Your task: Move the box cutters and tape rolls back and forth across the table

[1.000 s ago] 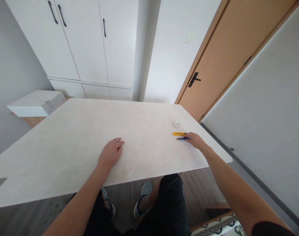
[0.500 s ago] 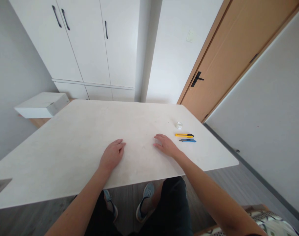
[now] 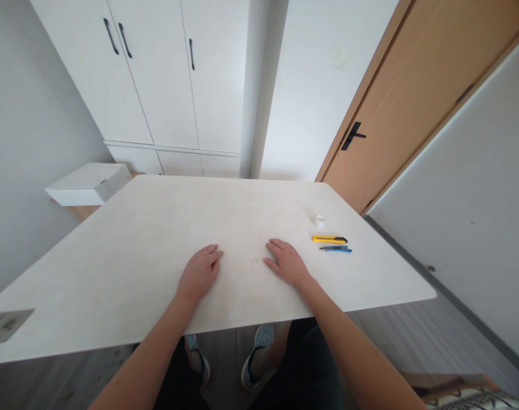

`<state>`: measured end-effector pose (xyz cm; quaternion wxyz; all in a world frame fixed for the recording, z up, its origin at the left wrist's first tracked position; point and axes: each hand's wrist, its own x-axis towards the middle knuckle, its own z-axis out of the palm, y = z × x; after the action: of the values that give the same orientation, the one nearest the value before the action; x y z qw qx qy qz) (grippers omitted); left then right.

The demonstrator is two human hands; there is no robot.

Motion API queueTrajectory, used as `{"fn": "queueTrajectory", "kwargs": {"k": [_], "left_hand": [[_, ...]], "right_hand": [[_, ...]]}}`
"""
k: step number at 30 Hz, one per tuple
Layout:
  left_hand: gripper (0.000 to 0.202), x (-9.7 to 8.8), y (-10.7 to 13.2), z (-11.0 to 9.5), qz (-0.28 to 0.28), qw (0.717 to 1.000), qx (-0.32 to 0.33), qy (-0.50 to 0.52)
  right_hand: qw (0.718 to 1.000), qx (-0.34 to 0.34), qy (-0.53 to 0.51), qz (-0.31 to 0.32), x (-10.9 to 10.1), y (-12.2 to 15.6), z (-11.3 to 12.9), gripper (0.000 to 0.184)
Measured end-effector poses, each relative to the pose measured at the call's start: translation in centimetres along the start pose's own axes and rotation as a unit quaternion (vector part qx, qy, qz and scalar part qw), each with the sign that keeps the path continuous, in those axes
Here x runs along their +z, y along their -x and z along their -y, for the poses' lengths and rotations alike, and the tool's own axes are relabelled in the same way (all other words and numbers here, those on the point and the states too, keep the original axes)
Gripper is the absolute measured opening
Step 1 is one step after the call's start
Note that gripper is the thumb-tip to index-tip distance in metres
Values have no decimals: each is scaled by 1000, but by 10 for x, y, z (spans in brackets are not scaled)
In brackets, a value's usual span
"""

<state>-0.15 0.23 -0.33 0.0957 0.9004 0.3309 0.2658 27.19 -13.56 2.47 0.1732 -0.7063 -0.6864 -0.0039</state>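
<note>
My left hand [image 3: 200, 270] rests on the white table [image 3: 156, 228], fingers stretched forward with nothing in them. To its right, my right hand [image 3: 287, 262] lies palm down on the same surface, its thumb apart from the fingers, also holding nothing. Nearest to the right hand is a yellow utility knife [image 3: 329, 239] with a black end. Just in front of that lies a slimmer blue utility knife [image 3: 336, 249]. A small roll of clear tape [image 3: 319, 221] sits behind the two knives. Neither hand touches any of these.
A white box [image 3: 90, 182] stands beyond the table's left side. A metal socket plate [image 3: 7, 326] is set into the left front edge. White cupboards [image 3: 156, 85] and a wooden door [image 3: 396, 102] are behind. Part of a patterned seat [image 3: 468, 398] shows at bottom right.
The camera view has shifted, so the room and the items on the table appear slightly further right. My right hand has drawn a little away from the knives, toward my left hand.
</note>
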Motion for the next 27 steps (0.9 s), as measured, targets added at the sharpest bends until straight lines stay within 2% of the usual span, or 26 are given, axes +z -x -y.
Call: {"fn": "queueTrajectory", "kwargs": {"k": [27], "left_hand": [[37,-3,-1,-3,1,1000,-13,11]], "right_hand": [[1000,2,-7,-5,2,0,-2,48]]}}
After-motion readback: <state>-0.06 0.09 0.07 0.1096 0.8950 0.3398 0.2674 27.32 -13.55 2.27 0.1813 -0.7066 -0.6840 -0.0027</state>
